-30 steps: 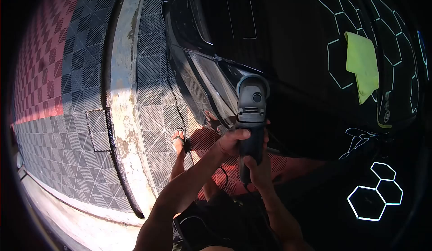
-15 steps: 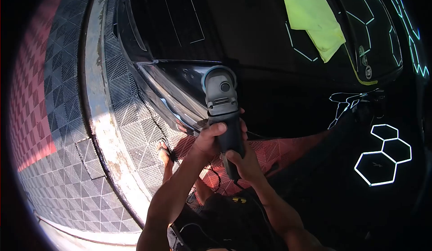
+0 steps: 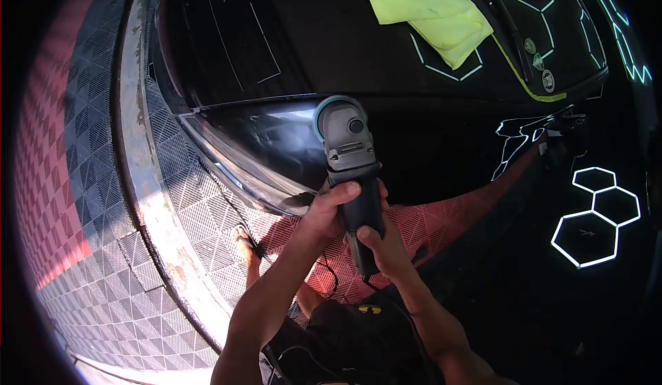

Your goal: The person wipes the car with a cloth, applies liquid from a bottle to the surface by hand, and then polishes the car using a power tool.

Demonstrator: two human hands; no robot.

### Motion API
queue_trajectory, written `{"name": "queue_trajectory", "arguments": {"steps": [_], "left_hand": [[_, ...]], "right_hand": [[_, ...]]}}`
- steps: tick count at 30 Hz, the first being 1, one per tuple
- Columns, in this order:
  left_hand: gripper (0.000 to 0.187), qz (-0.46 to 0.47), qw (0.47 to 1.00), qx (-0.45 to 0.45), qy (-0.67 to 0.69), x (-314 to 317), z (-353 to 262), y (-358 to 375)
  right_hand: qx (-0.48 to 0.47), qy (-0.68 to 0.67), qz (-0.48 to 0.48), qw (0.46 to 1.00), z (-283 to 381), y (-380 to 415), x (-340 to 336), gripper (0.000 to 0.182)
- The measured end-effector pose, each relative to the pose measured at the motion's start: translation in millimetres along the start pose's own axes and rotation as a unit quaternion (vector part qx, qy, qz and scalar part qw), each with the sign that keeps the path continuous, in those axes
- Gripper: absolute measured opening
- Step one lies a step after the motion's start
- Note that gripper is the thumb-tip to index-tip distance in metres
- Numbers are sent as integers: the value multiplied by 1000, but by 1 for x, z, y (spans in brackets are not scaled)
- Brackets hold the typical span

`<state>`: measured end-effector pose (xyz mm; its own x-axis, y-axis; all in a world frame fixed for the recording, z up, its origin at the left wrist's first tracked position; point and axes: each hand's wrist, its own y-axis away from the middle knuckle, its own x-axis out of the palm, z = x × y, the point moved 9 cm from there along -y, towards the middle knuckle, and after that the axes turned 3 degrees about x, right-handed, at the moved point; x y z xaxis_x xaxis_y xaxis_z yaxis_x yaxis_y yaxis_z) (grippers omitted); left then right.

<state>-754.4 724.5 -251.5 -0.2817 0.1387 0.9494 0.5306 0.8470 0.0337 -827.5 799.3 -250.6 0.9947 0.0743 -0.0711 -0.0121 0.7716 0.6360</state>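
Note:
Both of my hands are wrapped round a handheld car polisher (image 3: 350, 147), its grey gearbox head pointing away from me. My left hand (image 3: 329, 209) grips the front of the black body, thumb on top. Farther back, my right hand (image 3: 383, 243) holds the rear of the body, with its thumb along the upper side. A blue-edged pad (image 3: 319, 119) shows under the head, over the headlight area of a glossy black car (image 3: 262, 126). Whether the pad presses on the surface is hidden by the tool.
A yellow-green cloth (image 3: 434, 12) lies on the car's hood, with yellow tape (image 3: 517, 74) along an edge nearby. A power cord (image 3: 333, 274) hangs near my legs. Grey and red floor tiles (image 3: 89, 178) spread at the left. Hexagonal lights reflect at the right.
The polisher has shifted slightly right along the car's front corner, both hands still round it. My view has moved a little, so the cloth appears farther up and left.

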Motion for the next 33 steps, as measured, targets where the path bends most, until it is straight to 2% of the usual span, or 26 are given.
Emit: {"name": "queue_trajectory", "arguments": {"steps": [3, 7, 10, 12, 16, 19, 20, 22, 23, 24, 25, 27, 28, 30, 31, 33], "left_hand": [[79, -5, 1000, -9, -13, 10, 10, -10], [71, -4, 1000, -23, -4, 18, 27, -24], [62, 6, 1000, -28, -9, 28, 38, -39], [52, 14, 999, -37, -20, 36, 43, -46], [52, -13, 998, -61, -32, 37, 52, -47], [51, -20, 999, -37, -31, 28, 42, -31], [60, -26, 998, -32, -37, 20, 37, -20], [67, -41, 999, -8, -20, 4, 25, 6], [74, -48, 999, 9, 2, -4, 22, 17], [73, -33, 999, 32, 21, -11, 19, 28], [72, -18, 998, 54, 41, -17, 16, 36], [79, -7, 998, 50, 45, -19, 20, 39], [75, -10, 998, 42, 34, -16, 23, 37], [77, -14, 1000, 9, 11, -6, 35, 22], [79, -25, 999, -20, -16, -3, 45, 16], [74, -26, 999, -28, -26, 3, 62, 1]], "right_hand": [[-27, -43, -3, 999, -1, -1, -15, 60], [-14, -77, 20, 997, 8, 5, -27, 59], [-28, -107, 20, 994, 10, 6, -39, 63], [-64, -92, -7, 994, 16, 6, -51, 80], [-66, -107, 3, 992, 10, 8, -57, 80], [-80, -72, 6, 994, 1, 4, -48, 78], [-80, -74, 11, 994, -2, 1, -43, 78], [-44, -36, 89, 994, -18, -1, -19, 66], [-60, 24, 63, 996, -19, -2, -12, 66], [-74, 86, 31, 993, -21, -2, -7, 68], [-73, 88, 10, 993, -31, -3, -4, 68], [-202, 154, -35, 967, -26, 2, 0, 67], [-202, 155, -44, 966, -25, 5, -7, 67], [-77, 36, 14, 996, -39, 6, -16, 70], [-77, 36, 12, 996, -36, 11, -25, 70], [-26, -72, 42, 996, -38, 16, -42, 60]]}}
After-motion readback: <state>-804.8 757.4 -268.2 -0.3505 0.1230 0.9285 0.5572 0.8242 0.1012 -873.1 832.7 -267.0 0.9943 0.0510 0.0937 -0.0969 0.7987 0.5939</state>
